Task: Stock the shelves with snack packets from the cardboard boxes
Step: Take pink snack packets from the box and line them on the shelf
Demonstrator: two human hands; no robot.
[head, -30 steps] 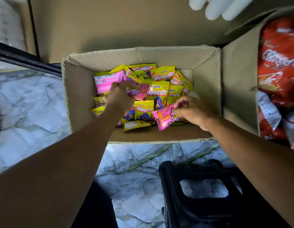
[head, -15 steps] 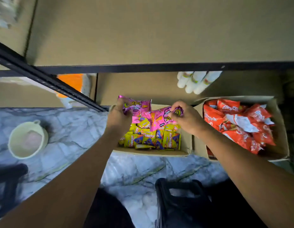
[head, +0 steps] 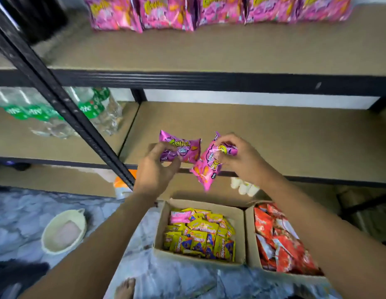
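**Two pink packets held up in front of the middle shelf**

From my seat I see both hands raised above the boxes, each with a packet. The left hand (head: 154, 169) has its fingers curled round the lower edge of a pink packet (head: 181, 148), which lies almost flat. The right hand (head: 246, 160) pinches the top corner of a second pink packet (head: 206, 167), which hangs tilted. The two packets are just beside each other, and I cannot tell whether they touch. Both sit in front of the bare board of the middle shelf (head: 274, 137).

Around them:
- A black upright (head: 64, 104) slants down across the left of the view and ends close to the left wrist.
- The top shelf (head: 209, 50) carries a row of pink packets (head: 166, 14) at the back.
- The dark front rail (head: 209, 83) of the top shelf crosses the view between that row and the hands.
- Behind the upright stand clear bottles (head: 94, 108) with green labels.
- White bottles (head: 243, 187) show under the middle shelf.

Below the forearms, on the marble floor (head: 25, 212), the cardboard box (head: 194, 257) holds yellow packets (head: 198, 236) and one pink one. A second box (head: 250, 234) touches its right side — it is full of red packets (head: 280, 240). A cream basket (head: 47, 229) sits well to the left, and a bare foot (head: 125, 288) shows at the bottom edge.
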